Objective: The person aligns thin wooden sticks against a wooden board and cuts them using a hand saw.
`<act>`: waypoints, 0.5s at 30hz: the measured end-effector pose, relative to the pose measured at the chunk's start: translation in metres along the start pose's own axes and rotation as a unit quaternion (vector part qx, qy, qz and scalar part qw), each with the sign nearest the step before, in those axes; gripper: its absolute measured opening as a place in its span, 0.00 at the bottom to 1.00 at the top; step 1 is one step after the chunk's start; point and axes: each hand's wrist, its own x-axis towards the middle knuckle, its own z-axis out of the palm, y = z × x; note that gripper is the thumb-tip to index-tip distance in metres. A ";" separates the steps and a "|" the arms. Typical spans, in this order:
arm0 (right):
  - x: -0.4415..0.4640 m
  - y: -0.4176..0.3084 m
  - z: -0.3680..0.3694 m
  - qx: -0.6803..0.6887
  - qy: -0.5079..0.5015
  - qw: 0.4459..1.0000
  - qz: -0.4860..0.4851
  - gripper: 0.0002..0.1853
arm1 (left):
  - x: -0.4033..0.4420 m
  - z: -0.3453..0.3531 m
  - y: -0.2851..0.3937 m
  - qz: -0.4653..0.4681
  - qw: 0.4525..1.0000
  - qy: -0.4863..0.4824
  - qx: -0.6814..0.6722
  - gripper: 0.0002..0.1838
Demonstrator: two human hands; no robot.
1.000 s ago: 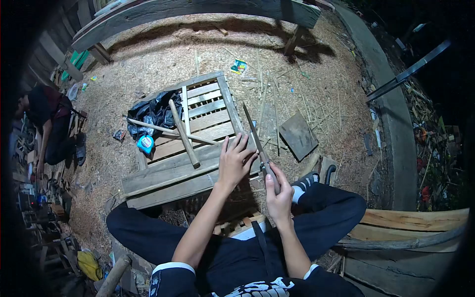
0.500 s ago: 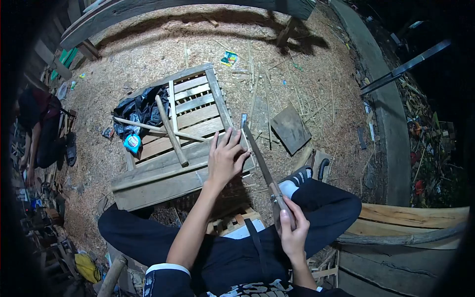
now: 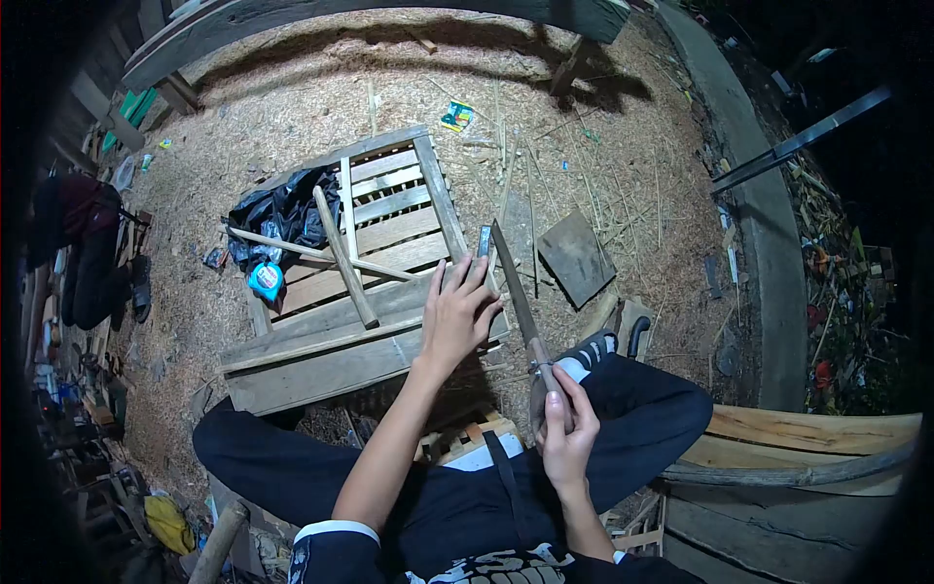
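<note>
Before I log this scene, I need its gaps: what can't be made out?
All in the head view:
Slatted wooden frame: the part under the left hand, hidden by it.
Long-bladed tool: part of its handle, covered by the right hand.
Tape measure: label print, too small.
Shirt lettering: cut off by the bottom edge.

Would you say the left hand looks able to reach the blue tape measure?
Probably yes, if the left hand leaves the planks beneath it; just a stick lies across the way to the tape measure.
</note>
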 end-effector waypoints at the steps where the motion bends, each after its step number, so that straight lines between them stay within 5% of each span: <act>1: 0.002 -0.001 0.002 -0.002 0.001 1.000 -0.002 0.20 | -0.001 -0.001 -0.001 0.006 1.000 -0.003 -0.001 0.09; 8: 0.007 0.014 0.003 -0.056 -0.025 0.996 -0.063 0.20 | -0.002 0.004 -0.004 0.017 1.000 -0.001 -0.005 0.10; 15: 0.000 -0.018 0.003 -0.068 -0.031 0.997 0.004 0.21 | -0.004 0.001 0.001 0.030 0.999 0.011 0.014 0.12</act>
